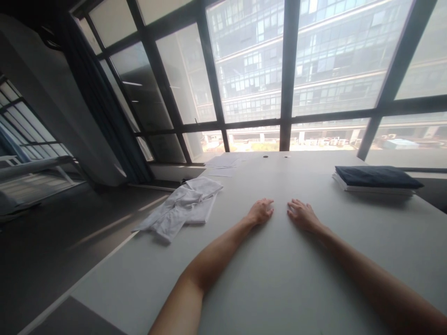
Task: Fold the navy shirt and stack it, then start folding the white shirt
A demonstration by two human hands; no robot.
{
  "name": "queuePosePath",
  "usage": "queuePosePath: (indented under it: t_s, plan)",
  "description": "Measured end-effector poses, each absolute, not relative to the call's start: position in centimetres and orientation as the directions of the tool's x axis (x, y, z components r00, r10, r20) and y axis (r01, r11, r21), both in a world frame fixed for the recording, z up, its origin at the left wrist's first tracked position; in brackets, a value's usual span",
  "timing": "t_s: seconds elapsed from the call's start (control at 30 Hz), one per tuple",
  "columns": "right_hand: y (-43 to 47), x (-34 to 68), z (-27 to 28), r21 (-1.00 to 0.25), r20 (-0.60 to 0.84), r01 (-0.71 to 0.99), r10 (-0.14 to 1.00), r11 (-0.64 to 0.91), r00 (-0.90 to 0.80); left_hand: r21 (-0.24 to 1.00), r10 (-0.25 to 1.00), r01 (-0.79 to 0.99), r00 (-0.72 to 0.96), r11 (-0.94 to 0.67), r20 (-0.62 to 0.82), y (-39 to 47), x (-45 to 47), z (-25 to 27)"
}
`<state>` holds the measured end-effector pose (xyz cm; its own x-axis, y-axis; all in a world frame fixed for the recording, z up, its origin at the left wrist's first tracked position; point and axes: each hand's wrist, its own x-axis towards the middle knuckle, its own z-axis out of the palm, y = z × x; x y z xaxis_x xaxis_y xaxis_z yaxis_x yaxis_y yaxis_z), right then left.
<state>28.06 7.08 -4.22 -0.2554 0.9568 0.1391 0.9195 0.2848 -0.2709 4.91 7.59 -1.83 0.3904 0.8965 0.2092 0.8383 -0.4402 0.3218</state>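
Both of my hands rest on the white table (279,279), a short gap between them. My left hand (260,211) lies with its fingers apart, pointing toward the far side, and holds nothing. My right hand (303,214) is likewise spread on the surface with nothing in it. To the left of my left hand, a crumpled white garment (185,204) lies over a flatter white cloth near the table's left edge. At the right, beyond my right hand, a folded dark blue cloth (377,176) sits on top of folded white cloth (377,190).
White paper sheets (221,160) lie at the far left of the table. Two small round holes, one being a dark cable hole (265,157), are near the far edge. Large windows (251,65) rise behind it. A grey panel (84,318) shows at the lower left.
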Motion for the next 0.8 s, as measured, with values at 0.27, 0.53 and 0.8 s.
queuePosePath:
  t_s: [0.27, 0.53, 0.8]
  plan:
    - [7.1, 28.4, -4.6, -0.241, 0.169, 0.912, 0.94, 0.332, -0.298, 0.368, 0.925, 0.93, -0.133, -0.008, 0.356, 11.1, -6.2, 5.7]
    - [7.5, 28.7, -5.7, -0.239, 0.206, 0.913, 0.936, 0.33, -0.284, 0.356, 0.861, 0.868, -0.446, 0.348, 0.246, 10.4, -18.3, 5.0]
    - [8.2, 29.5, -6.9, -0.206, 0.27, 0.915, 0.919, 0.347, -0.288, 0.332, 0.919, 0.889, -0.375, 0.317, 0.126, 11.2, -21.0, 3.5]
